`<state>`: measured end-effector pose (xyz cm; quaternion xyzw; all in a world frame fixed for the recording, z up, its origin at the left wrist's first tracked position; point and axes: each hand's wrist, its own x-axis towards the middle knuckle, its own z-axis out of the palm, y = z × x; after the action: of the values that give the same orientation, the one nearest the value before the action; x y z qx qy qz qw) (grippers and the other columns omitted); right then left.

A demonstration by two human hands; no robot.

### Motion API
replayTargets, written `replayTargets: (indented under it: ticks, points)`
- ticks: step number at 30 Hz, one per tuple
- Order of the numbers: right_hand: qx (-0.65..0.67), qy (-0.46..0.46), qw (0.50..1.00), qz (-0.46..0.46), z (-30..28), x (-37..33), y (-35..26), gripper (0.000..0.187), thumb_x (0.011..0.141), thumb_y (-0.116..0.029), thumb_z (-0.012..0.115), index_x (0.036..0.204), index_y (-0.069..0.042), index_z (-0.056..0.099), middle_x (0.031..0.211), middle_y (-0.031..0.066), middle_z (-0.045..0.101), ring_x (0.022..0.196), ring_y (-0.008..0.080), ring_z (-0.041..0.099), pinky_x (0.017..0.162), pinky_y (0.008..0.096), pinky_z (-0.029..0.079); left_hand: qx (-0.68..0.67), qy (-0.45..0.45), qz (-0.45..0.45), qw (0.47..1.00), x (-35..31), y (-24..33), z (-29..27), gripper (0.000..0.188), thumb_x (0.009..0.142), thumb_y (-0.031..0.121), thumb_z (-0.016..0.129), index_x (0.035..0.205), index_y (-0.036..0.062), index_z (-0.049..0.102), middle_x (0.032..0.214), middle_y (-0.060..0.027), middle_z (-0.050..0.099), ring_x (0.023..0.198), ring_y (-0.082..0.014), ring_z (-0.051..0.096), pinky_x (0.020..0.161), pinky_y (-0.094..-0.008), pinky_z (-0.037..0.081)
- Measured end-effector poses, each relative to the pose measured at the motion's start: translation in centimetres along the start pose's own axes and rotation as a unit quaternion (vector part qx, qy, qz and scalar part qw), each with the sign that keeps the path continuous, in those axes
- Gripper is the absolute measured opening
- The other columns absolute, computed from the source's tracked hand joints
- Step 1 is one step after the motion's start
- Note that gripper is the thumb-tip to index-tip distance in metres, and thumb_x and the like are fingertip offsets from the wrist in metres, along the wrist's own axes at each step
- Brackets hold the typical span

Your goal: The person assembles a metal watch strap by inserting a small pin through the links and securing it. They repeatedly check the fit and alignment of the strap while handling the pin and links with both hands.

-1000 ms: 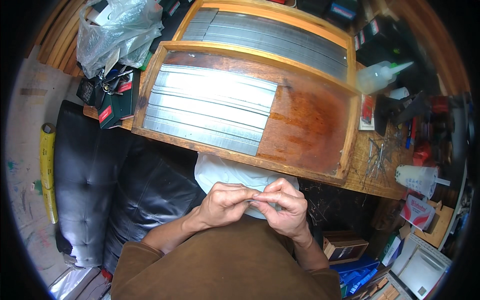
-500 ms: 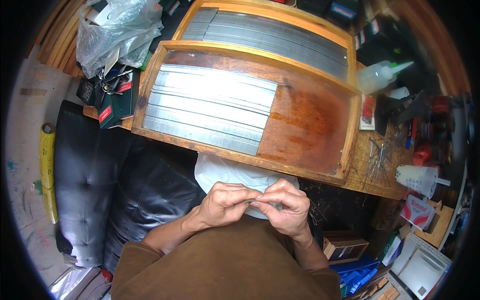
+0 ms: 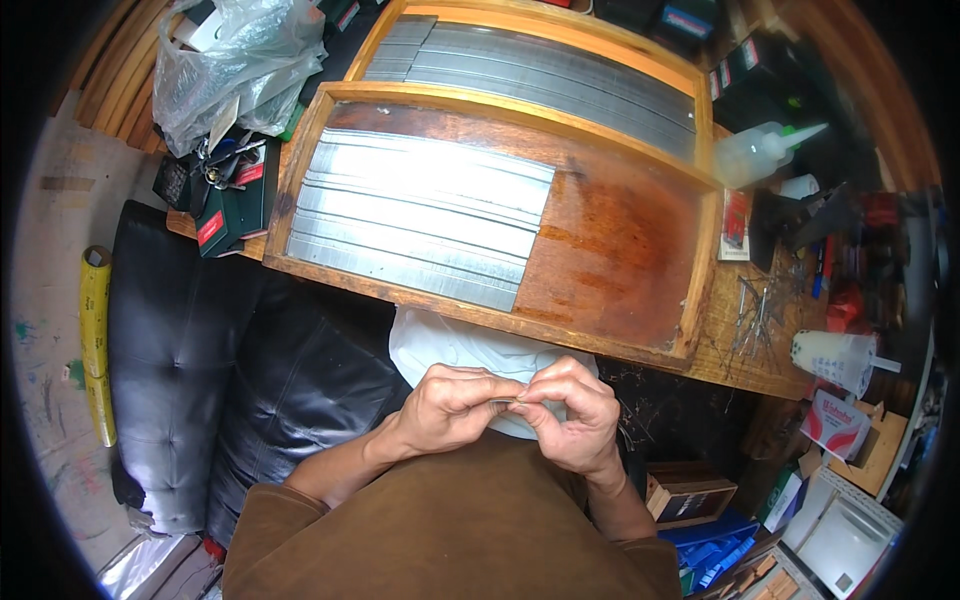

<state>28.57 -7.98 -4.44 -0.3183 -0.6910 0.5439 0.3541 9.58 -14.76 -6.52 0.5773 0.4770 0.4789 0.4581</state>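
My left hand point(image 3: 448, 405) and my right hand point(image 3: 572, 412) meet in front of my chest, fingertips pinched together. Between them shows a sliver of something thin, mostly covered by the fingers, too small to name. Both hands are closed. A white cloth point(image 3: 430, 345) lies below and beyond them. Just past it stands a shallow wooden tray point(image 3: 610, 345), nearest to the hands, with flat silvery metal strips point(image 3: 420, 220) laid in rows over its left part. A second wooden tray point(image 3: 560, 25) behind it holds darker grey strips point(image 3: 560, 80).
Black leather seating point(image 3: 190, 340) is on the left. A clear plastic bag point(image 3: 235, 75) and keys point(image 3: 225, 165) lie at the back left. On the right are a squeeze bottle point(image 3: 755, 152), loose thin metal pieces point(image 3: 755, 315), a drink cup point(image 3: 832, 360) and a small wooden box point(image 3: 690, 497).
The right fingers have shifted slightly at the pinch, with the thumb a little lower and apart from the forefinger. The left hand and the trays look the same.
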Motion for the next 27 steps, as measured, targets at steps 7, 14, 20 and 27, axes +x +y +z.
replayTargets:
  ticks: [7,14,20,27]
  points:
    - [-0.047,-0.001,0.998,-0.031,0.2,0.0,0.0,0.014,0.081,0.004,0.082,0.092,-0.001,0.074,0.084,0.0100,0.068,0.076,0.0219,0.067,0.068,0.0318,0.054,0.008,0.001,-0.009,1.000,-0.1,0.1,0.0,0.027,0.082,-0.009,0.073,0.108,-0.0055,0.075,0.093,-0.0200,0.077,0.084,-0.0330,0.077,0.075,-0.0358,0.061]
    - [-0.076,0.032,0.996,-0.037,-0.5,-0.6,-0.9,0.014,0.080,0.007,0.081,0.090,0.000,0.074,0.083,0.0100,0.068,0.074,0.0217,0.066,0.066,0.0310,0.053,-0.006,0.016,-0.039,0.999,-0.1,0.4,0.6,0.029,0.082,-0.011,0.072,0.110,-0.0037,0.076,0.092,-0.0196,0.077,0.083,-0.0311,0.078,0.073,-0.0347,0.061]
    - [-0.168,0.200,0.965,-0.006,-10.2,-0.9,-7.0,0.003,0.085,0.002,0.074,0.088,0.001,0.073,0.078,0.0063,0.068,0.069,0.0141,0.062,0.063,0.0256,0.049,0.009,0.040,-0.016,0.999,-0.1,-0.4,0.4,0.033,0.082,-0.017,0.064,0.110,-0.0042,0.077,0.098,-0.0185,0.079,0.084,-0.0243,0.078,0.078,-0.0294,0.062]
    - [-0.178,0.413,0.886,0.112,-22.5,-0.8,-5.9,0.009,0.094,-0.003,0.071,0.094,0.006,0.071,0.082,0.0041,0.067,0.072,0.0083,0.059,0.067,0.0230,0.046,0.008,-0.019,-0.031,0.999,0.6,0.4,1.5,0.023,0.086,-0.011,0.069,0.107,-0.0043,0.076,0.098,-0.0186,0.079,0.086,-0.0251,0.079,0.077,-0.0301,0.063]
